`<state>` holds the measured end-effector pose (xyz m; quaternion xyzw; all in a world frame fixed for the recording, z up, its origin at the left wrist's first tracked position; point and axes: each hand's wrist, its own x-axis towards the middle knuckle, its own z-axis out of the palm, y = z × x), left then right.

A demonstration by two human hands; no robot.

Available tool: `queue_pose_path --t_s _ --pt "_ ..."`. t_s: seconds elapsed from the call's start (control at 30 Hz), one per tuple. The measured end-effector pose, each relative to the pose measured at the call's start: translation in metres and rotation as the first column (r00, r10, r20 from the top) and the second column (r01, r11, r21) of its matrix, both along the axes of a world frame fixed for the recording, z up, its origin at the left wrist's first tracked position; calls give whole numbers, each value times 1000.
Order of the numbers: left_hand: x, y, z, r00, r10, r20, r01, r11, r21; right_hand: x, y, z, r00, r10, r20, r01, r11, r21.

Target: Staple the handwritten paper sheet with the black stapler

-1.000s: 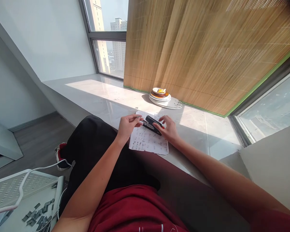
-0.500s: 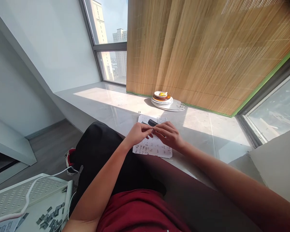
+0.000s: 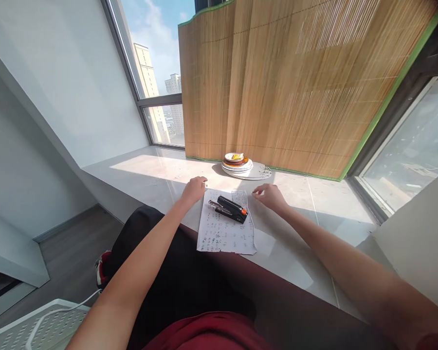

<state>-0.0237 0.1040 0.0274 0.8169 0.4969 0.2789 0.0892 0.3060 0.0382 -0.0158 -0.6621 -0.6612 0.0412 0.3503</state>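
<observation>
A sheet of paper with handwriting point(image 3: 226, 238) lies on the sill between my hands. On it rest a black stapler with an orange part point(image 3: 232, 205) and a pen point(image 3: 219, 208) alongside. My left hand point(image 3: 194, 190) is at the paper's upper left corner, fingers drawn together. Just under its fingertips is a tiny dark piece point(image 3: 206, 185), too small to name. To the right of the paper, my right hand point(image 3: 270, 197) is closed in a pinch above the sill; what sits at its fingertips is too small to make out.
A stack of plates point(image 3: 237, 166) stands on a flat oval board point(image 3: 262, 171) at the back of the pale tiled sill point(image 3: 288, 233). Behind hangs a bamboo blind point(image 3: 270, 97) beside the window. A white perforated basket point(image 3: 58, 323) is at lower left.
My hands were together over the paper; now they are apart, the left moved left and the right moved right. The stapler and pen are uncovered. The camera view has tilted up.
</observation>
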Motion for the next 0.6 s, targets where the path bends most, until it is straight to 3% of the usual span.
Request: queue_pose_path --t_s 0.07,0.13,0.27,0.4,0.6 --pt "-10 28 -15 997 -41 -62 38 998 -39 11 8 -9 1000 -25 -17 23 993 -116" --pt "-17 45 -32 993 -66 -94 60 996 -66 15 13 -17 998 -47 -41 41 992 -119" --pt "-25 56 -54 978 -155 -140 144 986 -89 15 18 -24 994 -76 -80 68 992 -105" --pt "-30 51 -57 989 -74 -130 69 997 -39 14 19 -25 986 -93 -140 88 995 -42" --pt "-34 30 -54 996 28 -84 -28 1000 1 9 19 -22 985 54 -163 -53 999 5"
